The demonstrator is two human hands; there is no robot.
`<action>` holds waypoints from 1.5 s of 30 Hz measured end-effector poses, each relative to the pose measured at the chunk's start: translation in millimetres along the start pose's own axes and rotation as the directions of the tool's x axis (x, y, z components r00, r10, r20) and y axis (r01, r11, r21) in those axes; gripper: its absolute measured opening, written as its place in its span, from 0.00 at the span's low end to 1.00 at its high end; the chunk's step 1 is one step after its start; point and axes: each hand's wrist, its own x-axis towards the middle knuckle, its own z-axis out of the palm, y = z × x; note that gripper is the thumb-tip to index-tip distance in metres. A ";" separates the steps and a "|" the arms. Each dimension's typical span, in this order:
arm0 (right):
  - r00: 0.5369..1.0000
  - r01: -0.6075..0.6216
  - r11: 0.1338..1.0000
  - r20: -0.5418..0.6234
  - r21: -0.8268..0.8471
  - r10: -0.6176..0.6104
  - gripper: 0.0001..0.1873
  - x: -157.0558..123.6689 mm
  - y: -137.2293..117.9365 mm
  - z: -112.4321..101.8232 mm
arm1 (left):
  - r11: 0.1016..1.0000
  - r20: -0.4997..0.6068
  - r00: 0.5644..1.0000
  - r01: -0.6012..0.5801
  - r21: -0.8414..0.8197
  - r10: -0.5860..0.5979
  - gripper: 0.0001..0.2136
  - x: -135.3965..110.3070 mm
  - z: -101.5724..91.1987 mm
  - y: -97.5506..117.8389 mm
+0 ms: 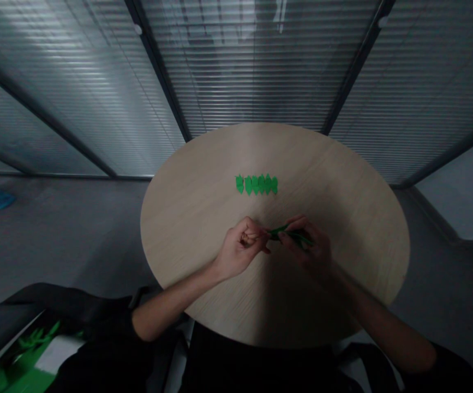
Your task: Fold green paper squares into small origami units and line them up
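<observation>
Left hand (240, 246) and right hand (305, 245) pinched a folded green paper strip (291, 236) between curled fingertips, just above a round pale wood table (345, 188). A row of green folded pieces (256, 184) lay toward the far edge; slatted blinds (256, 65) stood behind, grey floor (64, 240) around.

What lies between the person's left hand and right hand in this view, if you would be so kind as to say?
A green folded strip spans the gap between the left hand and the right hand, pinched by both, as the head view shows.
</observation>
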 end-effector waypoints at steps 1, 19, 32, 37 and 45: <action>1.000 -0.023 1.000 0.000 0.012 0.023 0.06 -0.4 -0.1 0.3 | 1.000 -0.006 1.000 0.003 0.004 -0.003 0.15 0.1 0.1 0.6; 0.994 -0.108 0.994 -0.020 -0.013 0.108 0.08 1.1 -1.6 1.7 | 1.000 -0.028 1.000 0.010 -0.028 -0.011 0.13 3.2 2.0 3.6; 0.988 -0.153 0.988 -0.012 0.003 0.153 0.10 1.0 2.2 1.3 | 0.991 -0.045 0.998 0.045 0.128 -0.039 0.12 5.4 2.0 16.9; 0.981 -0.193 0.981 -0.032 0.010 0.194 0.11 1.0 0.3 1.6 | 0.993 -0.030 0.999 0.023 0.119 -0.020 0.14 4.1 1.0 13.9; 0.972 -0.233 0.972 -0.032 0.022 0.233 0.16 0.8 -1.1 2.4 | 0.992 -0.027 0.999 0.037 0.119 -0.034 0.13 3.4 0.8 12.9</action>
